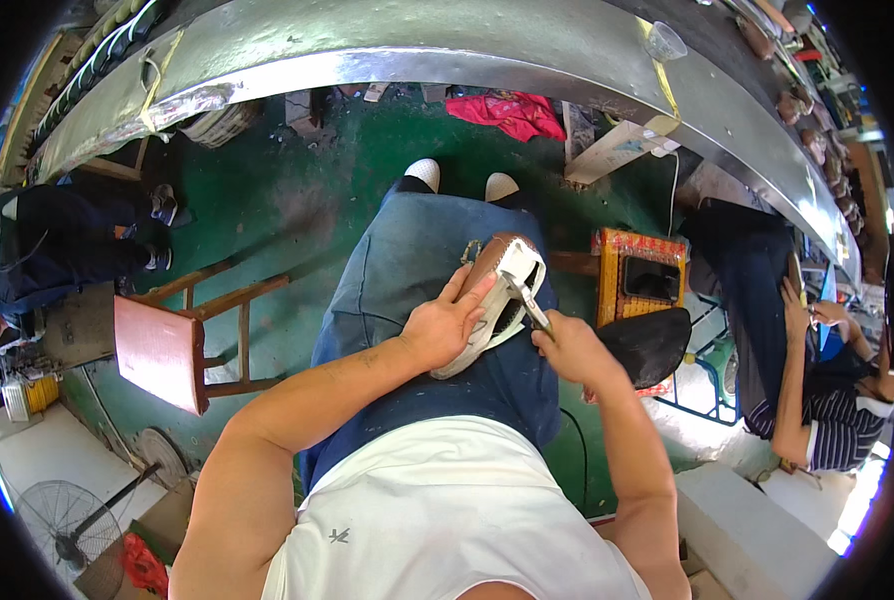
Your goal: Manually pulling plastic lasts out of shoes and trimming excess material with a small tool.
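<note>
A shoe (508, 252) with a brown toe end and pale grey-white parts lies across my lap on the blue apron (367, 260). My left hand (445, 325) is wrapped over its left side, fingers pressed on the brown part. In my right hand (573, 347) is a pair of metal pincers (530, 303), gripped by the handles. The head of the pincers meets the shoe's open white edge near the brown end. Whether the jaws pinch the material is too small to tell.
A long metal-edged bench (387, 50) curves ahead. At left stands a wooden stool (162, 350); at right, a yellow crate (617, 275) carries a phone (651, 279), beside a black cushion (647, 345). A co-worker in a striped shirt (835, 430) sits at right; another person stands at left.
</note>
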Tool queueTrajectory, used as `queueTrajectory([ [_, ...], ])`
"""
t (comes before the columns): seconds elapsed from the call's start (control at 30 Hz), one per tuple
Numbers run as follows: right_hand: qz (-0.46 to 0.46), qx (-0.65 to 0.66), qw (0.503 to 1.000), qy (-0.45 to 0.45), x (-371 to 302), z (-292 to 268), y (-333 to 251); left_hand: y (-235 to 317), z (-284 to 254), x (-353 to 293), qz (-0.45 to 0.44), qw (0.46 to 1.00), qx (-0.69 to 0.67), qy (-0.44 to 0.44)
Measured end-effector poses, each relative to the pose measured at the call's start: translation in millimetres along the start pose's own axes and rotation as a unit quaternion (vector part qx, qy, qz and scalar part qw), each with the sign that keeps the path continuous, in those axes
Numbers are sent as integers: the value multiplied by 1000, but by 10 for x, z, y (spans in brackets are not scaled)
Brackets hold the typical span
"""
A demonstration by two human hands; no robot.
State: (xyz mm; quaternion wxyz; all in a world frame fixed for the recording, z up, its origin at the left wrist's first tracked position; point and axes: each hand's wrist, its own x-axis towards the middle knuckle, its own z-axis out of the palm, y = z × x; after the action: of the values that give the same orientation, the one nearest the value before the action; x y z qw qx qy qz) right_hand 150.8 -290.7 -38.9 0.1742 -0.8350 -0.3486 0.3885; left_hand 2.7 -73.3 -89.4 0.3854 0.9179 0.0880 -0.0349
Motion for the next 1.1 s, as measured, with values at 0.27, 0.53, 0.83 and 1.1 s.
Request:
queueTrajectory([
  [0.27,-82,-25,987,137,242,37,-234,383,-415,149,-53,983,85,-152],
  [0.53,-32,3,999,44,52,-96,-442,-63,107,-365,-187,957,-220,20],
  [0.83,-31,109,993,13,-207,116,-374,64,-255,-310,-130,967,-208,-75],
  [1.1,56,424,892,144,-548,361,155,611,-1369,-68,-49,993,-106,-2],
])
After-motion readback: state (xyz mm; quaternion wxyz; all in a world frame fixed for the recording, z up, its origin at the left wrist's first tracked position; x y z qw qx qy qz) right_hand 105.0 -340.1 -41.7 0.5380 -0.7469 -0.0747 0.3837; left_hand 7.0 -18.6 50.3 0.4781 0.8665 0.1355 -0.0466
